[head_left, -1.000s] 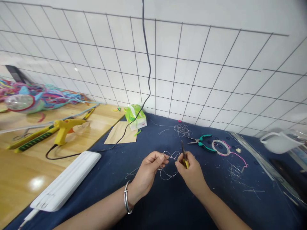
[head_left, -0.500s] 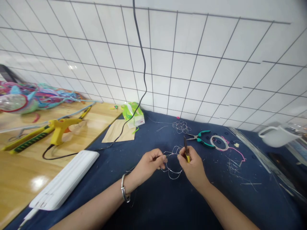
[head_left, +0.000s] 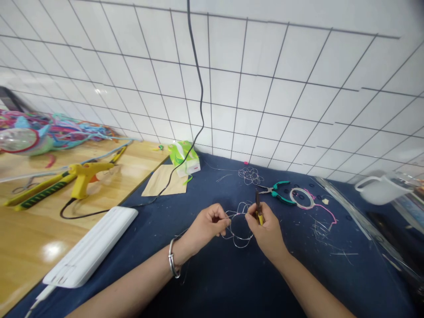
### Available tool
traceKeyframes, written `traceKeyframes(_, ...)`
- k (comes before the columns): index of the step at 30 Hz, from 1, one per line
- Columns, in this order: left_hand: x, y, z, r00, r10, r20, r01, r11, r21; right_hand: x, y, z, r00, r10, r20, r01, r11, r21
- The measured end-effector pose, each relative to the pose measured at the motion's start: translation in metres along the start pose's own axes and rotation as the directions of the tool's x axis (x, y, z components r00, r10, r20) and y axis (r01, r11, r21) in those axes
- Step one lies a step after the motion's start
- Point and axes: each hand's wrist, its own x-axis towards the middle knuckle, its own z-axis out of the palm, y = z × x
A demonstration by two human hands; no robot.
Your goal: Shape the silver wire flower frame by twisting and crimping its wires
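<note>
Between my hands is a flower-shaped wire frame [head_left: 241,245] of thin silvery loops around a ring. My left hand [head_left: 212,222] pinches its left side between thumb and fingers. My right hand [head_left: 265,227] has thumb and finger at the frame's upper right edge, and a pair of yellow-handled pliers [head_left: 259,205] is tucked in the same hand, dark jaws pointing up. Most of the handles are hidden by the palm. Beyond the hands lies a second wire flower [head_left: 251,176]. Green-handled pliers [head_left: 275,190] rest to its right.
A coil of pale wire [head_left: 302,198] with a pink strand and wire scraps [head_left: 320,229] lie to the right, near a white cup [head_left: 379,189]. On the left are a white power strip [head_left: 92,247], a yellow glue gun [head_left: 81,179], a tissue pack [head_left: 183,154] and a black cable [head_left: 201,97].
Both hands keep nearly the same grip on the wire frame. The view has shifted very slightly; nothing was picked up or let go.
</note>
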Motion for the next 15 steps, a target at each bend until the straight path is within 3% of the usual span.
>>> traceKeyframes(8,-0.0023,0.0044,0.0002,0.994,-0.051,0.096,0.057,0.996,-0.063,-0.0036,-0.0032,0.0009,1.000,0.003,-0.008,-0.002,1.000,0.012)
traceKeyframes(15,-0.0032,0.0045,-0.0005,0.991,-0.078,0.111,0.086,0.994,-0.068,-0.0027,-0.0016,-0.0004,0.999,-0.010,-0.041,0.010,1.000,0.014)
